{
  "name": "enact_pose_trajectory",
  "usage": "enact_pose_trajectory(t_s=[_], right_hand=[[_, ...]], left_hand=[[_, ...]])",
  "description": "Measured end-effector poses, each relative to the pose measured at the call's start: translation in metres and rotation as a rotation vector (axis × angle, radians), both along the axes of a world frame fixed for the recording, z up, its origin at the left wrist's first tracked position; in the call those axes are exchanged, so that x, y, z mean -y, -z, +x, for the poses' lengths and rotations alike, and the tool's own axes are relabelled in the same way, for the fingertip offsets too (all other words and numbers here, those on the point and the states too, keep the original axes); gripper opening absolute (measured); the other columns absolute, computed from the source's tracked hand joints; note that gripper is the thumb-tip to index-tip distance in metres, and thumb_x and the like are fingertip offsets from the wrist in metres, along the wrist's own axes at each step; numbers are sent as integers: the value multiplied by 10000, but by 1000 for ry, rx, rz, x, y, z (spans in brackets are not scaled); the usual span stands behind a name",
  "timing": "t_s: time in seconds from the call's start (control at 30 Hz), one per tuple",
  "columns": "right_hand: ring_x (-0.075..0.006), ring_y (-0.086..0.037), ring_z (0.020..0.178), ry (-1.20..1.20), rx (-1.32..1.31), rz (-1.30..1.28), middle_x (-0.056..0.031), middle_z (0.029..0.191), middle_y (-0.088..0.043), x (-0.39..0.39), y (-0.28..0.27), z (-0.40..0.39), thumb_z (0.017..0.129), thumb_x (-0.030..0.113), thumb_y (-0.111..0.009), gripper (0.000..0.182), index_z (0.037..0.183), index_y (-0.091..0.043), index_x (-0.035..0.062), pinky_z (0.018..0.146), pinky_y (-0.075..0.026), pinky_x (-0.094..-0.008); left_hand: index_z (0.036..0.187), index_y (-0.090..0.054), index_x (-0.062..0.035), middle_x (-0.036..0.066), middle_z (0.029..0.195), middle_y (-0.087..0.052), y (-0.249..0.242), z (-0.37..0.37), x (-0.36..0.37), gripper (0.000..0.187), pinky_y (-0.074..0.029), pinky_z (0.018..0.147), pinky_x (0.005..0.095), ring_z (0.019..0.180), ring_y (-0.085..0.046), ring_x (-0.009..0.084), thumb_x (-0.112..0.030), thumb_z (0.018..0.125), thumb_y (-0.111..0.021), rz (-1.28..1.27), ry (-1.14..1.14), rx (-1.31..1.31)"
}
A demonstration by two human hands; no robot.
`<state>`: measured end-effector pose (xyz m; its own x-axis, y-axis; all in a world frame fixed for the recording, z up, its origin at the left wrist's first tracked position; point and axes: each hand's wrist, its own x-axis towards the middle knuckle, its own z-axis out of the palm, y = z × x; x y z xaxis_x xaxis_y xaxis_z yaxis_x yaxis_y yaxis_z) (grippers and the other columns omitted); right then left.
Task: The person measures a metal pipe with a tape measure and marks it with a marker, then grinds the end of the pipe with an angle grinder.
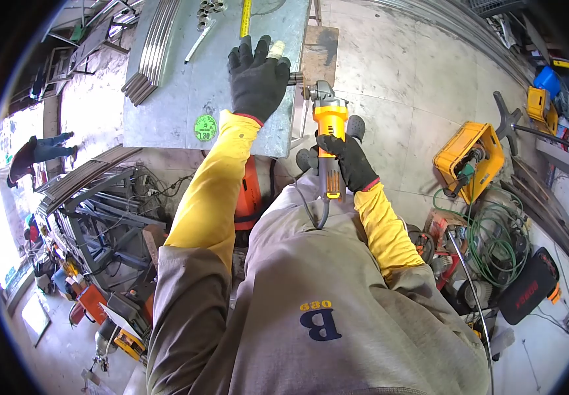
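Observation:
My left hand (pixel 258 82), in a black glove with a pale wrap on one finger, lies over a short metal piece (pixel 295 78) at the right edge of the metal table (pixel 179 125). Its fingers are spread; the palm side is hidden. In my right hand (pixel 349 158), also gloved in black, is a yellow angle grinder (pixel 330 122), gripped around its body. The grinder's head is beside the end of the metal piece; whether they touch is unclear. A cord runs down from the grinder's rear end.
Metal tubes (pixel 153 49), a yellow ruler (pixel 245 18) and small pipe pieces (pixel 208 12) lie on the table. A yellow crate (pixel 470 160) and a green hose (pixel 495 230) are on the floor at right. A person (pixel 41 150) is at far left.

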<state>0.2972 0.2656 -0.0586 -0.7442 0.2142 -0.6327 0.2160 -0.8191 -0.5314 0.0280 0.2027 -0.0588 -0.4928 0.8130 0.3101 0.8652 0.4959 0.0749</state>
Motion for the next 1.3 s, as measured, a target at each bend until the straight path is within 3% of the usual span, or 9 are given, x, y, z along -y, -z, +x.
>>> enact_pose_trajectory(t_s=[0.17, 0.33, 0.43, 0.53, 0.6, 0.77, 0.93, 1.0, 1.3], right_hand=[[-186, -734, 772, 7, 77, 156, -74, 928, -724, -4, 2, 6, 992, 270, -790, 321, 1177, -685, 29, 691, -607, -335], [-174, -702, 699, -11, 166, 200, -74, 907, -716, -21, -33, 16, 972, 230, -811, 302, 1143, -683, 18, 643, -596, -334], [-161, -672, 698, -68, 218, 353, -63, 939, -704, -33, -38, 20, 925, 128, -845, 409, 1269, -644, 36, 636, -591, -339], [-149, -656, 709, -222, 286, 476, -50, 957, -701, -38, -54, 23, 924, 139, -852, 488, 1344, -620, 50, 638, -581, -334], [-145, -654, 720, -220, 301, 466, -43, 951, -705, -33, -58, 26, 918, 143, -857, 490, 1343, -634, 46, 640, -572, -329], [-157, -684, 711, -177, 302, 400, -60, 942, -733, -24, -60, 31, 944, 133, -824, 402, 1304, -673, 35, 635, -597, -332], [-169, -718, 731, -162, 284, 385, -73, 944, -750, -24, -55, 34, 961, 128, -806, 371, 1296, -679, 32, 644, -624, -334], [-214, -774, 807, -231, 259, 376, -113, 1043, -764, -27, -50, 36, 973, 143, -793, 434, 1355, -639, 8, 725, -688, -375], [-189, -720, 701, -191, 304, 339, -82, 923, -744, -24, -57, 37, 964, 152, -812, 356, 1261, -675, 12, 651, -633, -345]], left_hand=[[1363, -741, -60, 114, 1648, -560, -5, 5, 5, 469, -235, 1299, 627, 1555, -400, 480, -390, 1092, -546, -28, 2, -4], [1425, -703, -82, 141, 1619, -579, -9, 29, 32, 435, -273, 1292, 595, 1541, -429, 466, -322, 1080, -591, 34, 46, 143], [1458, -670, -84, 153, 1603, -585, -13, 43, 51, 462, -296, 1290, 583, 1537, -431, 468, -224, 1019, -645, 96, 82, 192], [1475, -645, -72, 166, 1617, -566, -17, 59, 66, 528, -296, 1295, 592, 1543, -417, 483, -161, 956, -674, 133, 99, 247], [1234, -752, 2, 202, 1543, -599, -18, 68, 75, 350, -369, 1207, 611, 1444, -493, 497, -219, 967, -704, 191, 127, 206], [1499, -610, -46, 193, 1664, -505, -17, 89, 96, 517, -302, 1281, 642, 1543, -407, 536, -185, 1005, -678, 187, 114, 326], [1495, -608, -28, 208, 1652, -510, -20, 98, 105, 523, -310, 1273, 641, 1529, -417, 544, -193, 1005, -685, 187, 121, 351], [1494, -607, -22, 211, 1648, -512, -18, 99, 109, 524, -314, 1271, 642, 1523, -422, 546, -196, 1006, -686, 192, 131, 352], [1503, -613, -33, 196, 1672, -492, -11, 105, 119, 527, -285, 1286, 638, 1560, -397, 508, -211, 1014, -691, 174, 134, 335]])
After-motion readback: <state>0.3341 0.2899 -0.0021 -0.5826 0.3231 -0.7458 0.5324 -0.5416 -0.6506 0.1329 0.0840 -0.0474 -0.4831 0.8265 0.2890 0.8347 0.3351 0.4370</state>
